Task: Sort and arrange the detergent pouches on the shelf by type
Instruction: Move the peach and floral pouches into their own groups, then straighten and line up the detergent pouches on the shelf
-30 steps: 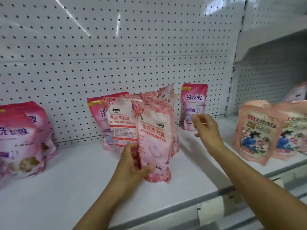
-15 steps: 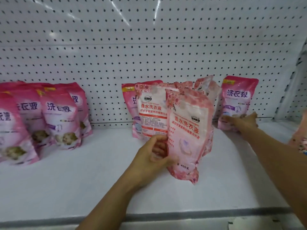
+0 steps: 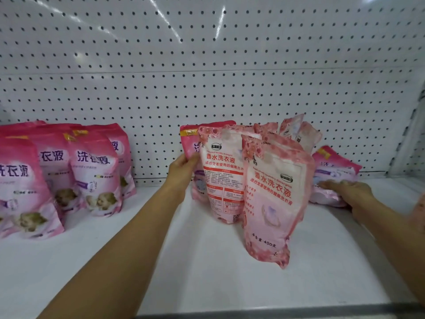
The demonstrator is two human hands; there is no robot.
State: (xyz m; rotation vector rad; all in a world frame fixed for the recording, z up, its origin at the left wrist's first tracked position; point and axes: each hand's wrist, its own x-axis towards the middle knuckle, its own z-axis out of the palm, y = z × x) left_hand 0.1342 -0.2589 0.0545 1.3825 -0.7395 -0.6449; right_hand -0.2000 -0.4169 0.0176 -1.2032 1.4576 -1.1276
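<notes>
Head view: pale floral pouches (image 3: 273, 199) stand at shelf (image 3: 207, 272) centre. Left hand (image 3: 181, 171) pinches a magenta pouch (image 3: 189, 143) behind them; right hand (image 3: 347, 192), at 3 o'clock, lies seemingly flat on a tipped magenta pouch (image 3: 333, 166).

My left hand (image 3: 184, 166) grips the deep pink pouch (image 3: 190, 143) behind the pale floral pouches (image 3: 271, 192) mid-shelf. My right hand (image 3: 347, 192) presses on a tipped pink pouch (image 3: 333, 166) by the pegboard (image 3: 207, 65). More pink pouches (image 3: 69, 171) stand at left on the shelf (image 3: 207, 272).

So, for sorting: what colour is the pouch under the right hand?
Bright pink with a yellow corner tag, in the head view.
</notes>
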